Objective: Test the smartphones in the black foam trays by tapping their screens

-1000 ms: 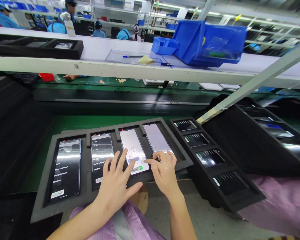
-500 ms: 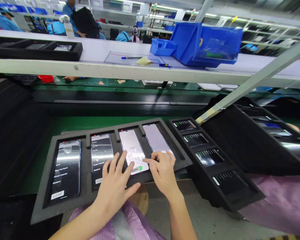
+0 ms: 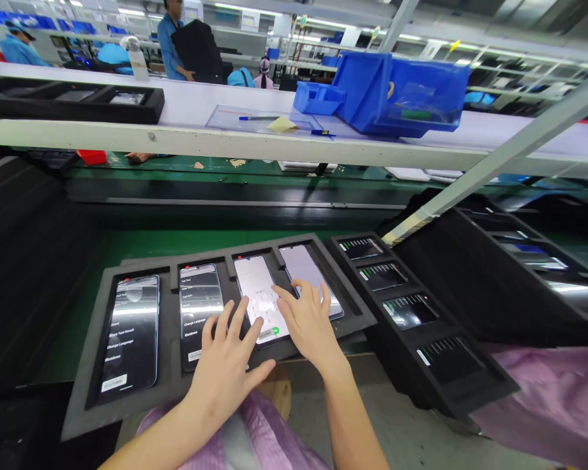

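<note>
A black foam tray lies in front of me with several phones in its slots. My left hand rests open, fingers spread, over the lower part of the second phone and the white-screened third phone. My right hand is open too, its fingers stretched flat between the third phone and the fourth phone. The leftmost phone shows a dark menu and is untouched.
A second black tray with phones showing green bars lies at the right, more trays behind it. A white shelf above carries blue bins and a black tray. People in blue work in the background.
My right hand has moved up and left, its fingers uncurling from the fourth phone's lower edge to lie flat between the third and fourth phones. My left hand barely shifted.
</note>
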A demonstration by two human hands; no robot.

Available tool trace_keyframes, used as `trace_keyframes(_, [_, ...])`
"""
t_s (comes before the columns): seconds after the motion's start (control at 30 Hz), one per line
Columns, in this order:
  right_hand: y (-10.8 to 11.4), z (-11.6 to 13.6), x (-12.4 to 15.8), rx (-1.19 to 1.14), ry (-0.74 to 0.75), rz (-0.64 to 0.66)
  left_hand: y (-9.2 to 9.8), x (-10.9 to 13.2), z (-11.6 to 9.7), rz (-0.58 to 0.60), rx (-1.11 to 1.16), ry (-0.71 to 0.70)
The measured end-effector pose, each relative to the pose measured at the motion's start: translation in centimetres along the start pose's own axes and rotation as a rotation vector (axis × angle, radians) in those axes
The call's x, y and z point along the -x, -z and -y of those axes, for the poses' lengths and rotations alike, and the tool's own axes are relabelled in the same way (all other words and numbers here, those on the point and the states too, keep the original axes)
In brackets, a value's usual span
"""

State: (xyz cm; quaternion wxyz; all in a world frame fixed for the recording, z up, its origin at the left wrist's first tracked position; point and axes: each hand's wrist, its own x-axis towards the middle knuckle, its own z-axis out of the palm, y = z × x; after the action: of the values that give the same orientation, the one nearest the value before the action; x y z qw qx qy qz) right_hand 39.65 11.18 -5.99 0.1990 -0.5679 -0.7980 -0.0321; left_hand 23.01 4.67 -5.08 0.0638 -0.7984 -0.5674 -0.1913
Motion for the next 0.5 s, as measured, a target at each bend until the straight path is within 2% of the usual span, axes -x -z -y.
trace_keyframes(0.13, [0.4,-0.2,0.3,-0.077,0.001,-0.004,0.0,0.0,-0.1,-0.016,-0.01,0.001])
trace_keyframes(0.3, [1.1,-0.4,0.8,-0.237,0.118,0.042,0.0,0.0,-0.1,0.011,-0.013,0.016])
trace_keyframes(0.5, [1.2,-0.3,0.8,-0.256,0.151,0.057,-0.2,0.1,-0.1,0.046,0.001,0.049])
